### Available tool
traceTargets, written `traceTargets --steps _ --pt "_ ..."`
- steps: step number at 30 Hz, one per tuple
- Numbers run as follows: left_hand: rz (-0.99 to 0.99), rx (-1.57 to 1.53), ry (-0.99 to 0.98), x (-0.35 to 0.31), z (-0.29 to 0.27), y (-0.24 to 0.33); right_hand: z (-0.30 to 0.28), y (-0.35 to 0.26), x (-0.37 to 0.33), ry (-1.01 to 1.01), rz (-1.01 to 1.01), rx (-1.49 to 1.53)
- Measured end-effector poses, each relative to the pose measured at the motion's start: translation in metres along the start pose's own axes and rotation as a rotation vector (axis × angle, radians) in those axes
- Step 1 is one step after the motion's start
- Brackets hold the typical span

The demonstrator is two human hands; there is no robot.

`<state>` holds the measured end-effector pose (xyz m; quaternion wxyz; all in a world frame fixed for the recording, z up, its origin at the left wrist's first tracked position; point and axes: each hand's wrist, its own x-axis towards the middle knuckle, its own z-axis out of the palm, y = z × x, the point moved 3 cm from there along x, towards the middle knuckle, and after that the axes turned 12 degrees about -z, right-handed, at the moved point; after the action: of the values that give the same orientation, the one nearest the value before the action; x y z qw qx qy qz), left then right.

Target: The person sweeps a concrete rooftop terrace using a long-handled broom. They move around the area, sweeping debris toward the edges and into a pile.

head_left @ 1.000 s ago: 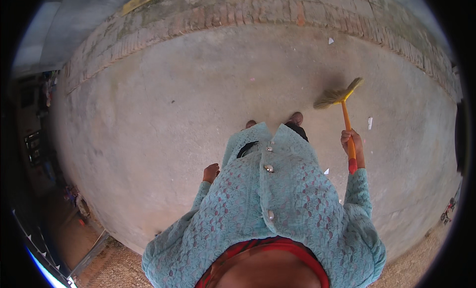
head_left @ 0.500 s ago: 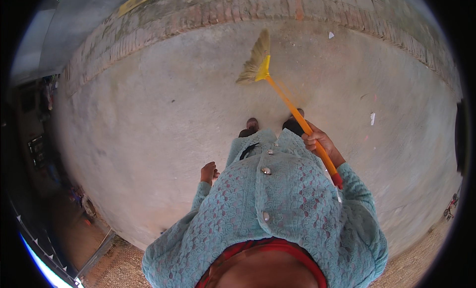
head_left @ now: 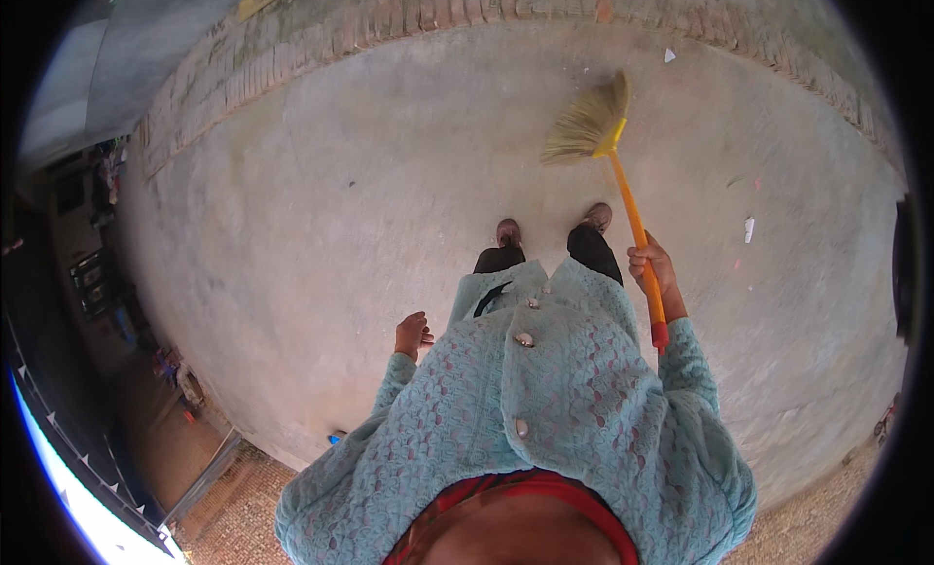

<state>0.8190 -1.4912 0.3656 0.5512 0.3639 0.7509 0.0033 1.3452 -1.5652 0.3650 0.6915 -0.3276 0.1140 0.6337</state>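
Note:
My right hand (head_left: 654, 265) is wrapped round the orange handle of a broom (head_left: 630, 203), close to its red end. The broom slants up and slightly left from my hand, and its fanned, straw-coloured bristles, bound in yellow, spread over the concrete floor ahead of my feet. At my left side hangs my left hand (head_left: 414, 335), its fingers curled in with nothing seen in them. Small white scraps (head_left: 749, 229) lie on the floor to the right of the broom.
A low brick edge (head_left: 428, 18) curves across the far side of the concrete floor (head_left: 292, 234). Another white scrap (head_left: 669, 54) lies near it. My shoes (head_left: 597, 217) stand just short of the bristles. Cluttered objects (head_left: 175, 370) line the left; a small blue thing (head_left: 336, 437) lies behind my left arm.
The broom head has swung to the right, and its handle stands more upright. My right hand has moved outward to the right with it. My left hand has barely moved.

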Motion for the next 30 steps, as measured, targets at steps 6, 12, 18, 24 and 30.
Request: traceTargets --steps 6,12,18,24,30 --pt "0.085 0.052 -0.052 0.025 0.014 0.011 0.027 -0.058 -0.054 0.14 -0.23 -0.054" --pt "0.007 0.052 -0.031 0.001 0.009 0.015 0.073 -0.039 -0.063 -0.031 -0.133 -0.023" --pt "-0.04 0.043 0.037 -0.03 0.001 0.021 0.12 0.008 0.034 -0.325 0.156 0.055" --pt "-0.001 0.054 0.08 -0.06 -0.007 0.022 0.15 0.039 0.173 -0.352 0.282 -0.121" --pt "-0.04 0.003 0.103 -0.079 0.009 0.063 0.105 -0.043 0.207 -0.221 0.335 0.252"
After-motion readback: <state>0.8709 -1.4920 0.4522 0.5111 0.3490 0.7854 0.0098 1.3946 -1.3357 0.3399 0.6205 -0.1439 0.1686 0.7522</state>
